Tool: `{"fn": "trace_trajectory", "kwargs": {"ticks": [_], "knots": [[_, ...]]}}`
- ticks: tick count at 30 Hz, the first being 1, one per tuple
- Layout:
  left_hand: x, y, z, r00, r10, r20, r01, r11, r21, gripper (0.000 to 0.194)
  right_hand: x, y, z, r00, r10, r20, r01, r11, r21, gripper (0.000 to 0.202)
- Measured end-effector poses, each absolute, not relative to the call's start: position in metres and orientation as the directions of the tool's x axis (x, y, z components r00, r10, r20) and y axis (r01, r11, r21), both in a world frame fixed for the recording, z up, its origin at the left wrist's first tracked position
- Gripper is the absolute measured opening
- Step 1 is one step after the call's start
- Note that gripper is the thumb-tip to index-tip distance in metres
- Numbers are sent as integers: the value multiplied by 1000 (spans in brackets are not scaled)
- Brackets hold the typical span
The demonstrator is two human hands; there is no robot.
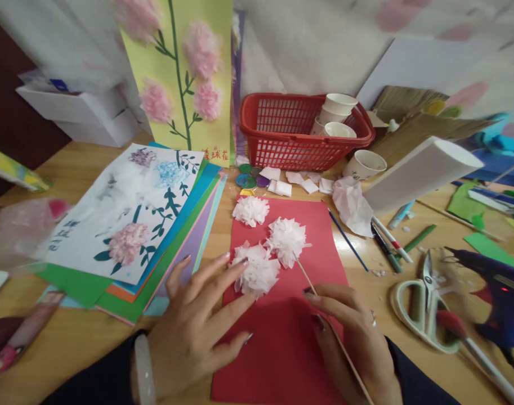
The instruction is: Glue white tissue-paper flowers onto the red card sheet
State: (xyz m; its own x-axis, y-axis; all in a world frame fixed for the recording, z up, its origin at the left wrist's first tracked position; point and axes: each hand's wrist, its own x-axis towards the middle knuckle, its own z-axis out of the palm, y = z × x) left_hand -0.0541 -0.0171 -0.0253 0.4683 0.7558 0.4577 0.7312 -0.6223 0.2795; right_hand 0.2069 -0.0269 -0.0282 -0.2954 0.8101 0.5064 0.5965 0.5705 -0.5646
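I'm seeing the right hand (352, 323) pinching a thin wooden stick (306, 275), tip meeting the right-hand tissue-paper pompom (286, 236). Left hand (193, 323) is spreading its fingers over the lower-left pompom (259, 275); can't tell if they're pressing. The upper pompom (250, 210) is sitting at the top-left corner of the red paper sheet (277, 354). I'm rating pompoms near weightless, soft, easily crushed: grip the base, not frills. Stick: light, stiff; hold mid-shaft.
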Motion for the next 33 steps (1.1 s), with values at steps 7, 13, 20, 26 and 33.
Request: {"fn": "trace_trajectory", "kwargs": {"ticks": [7, 13, 20, 26, 33], "knots": [[-45, -18, -23, 423, 734, 531, 670, -648, 362, 25, 201, -23, -25, -464, 798, 385, 604, 602, -522, 49], [-51, 0, -9, 369, 797, 478, 710, -573, 408, 31, 190, -7, -15, -591, 745, 310, 642, 666, -380, 38], [-49, 6, -9, 385, 797, 464, 712, -577, 400, 33, 201, -23, -20, -484, 750, 452, 537, 662, -523, 37], [-28, 16, -19, 549, 757, 353, 721, -643, 258, 57, 204, -17, -18, -299, 735, 608, 507, 662, -552, 37], [-19, 21, -21, 533, 791, 300, 686, -612, 394, 26, 215, 1, -9, 74, 838, 541, 473, 448, -759, 27]]}}
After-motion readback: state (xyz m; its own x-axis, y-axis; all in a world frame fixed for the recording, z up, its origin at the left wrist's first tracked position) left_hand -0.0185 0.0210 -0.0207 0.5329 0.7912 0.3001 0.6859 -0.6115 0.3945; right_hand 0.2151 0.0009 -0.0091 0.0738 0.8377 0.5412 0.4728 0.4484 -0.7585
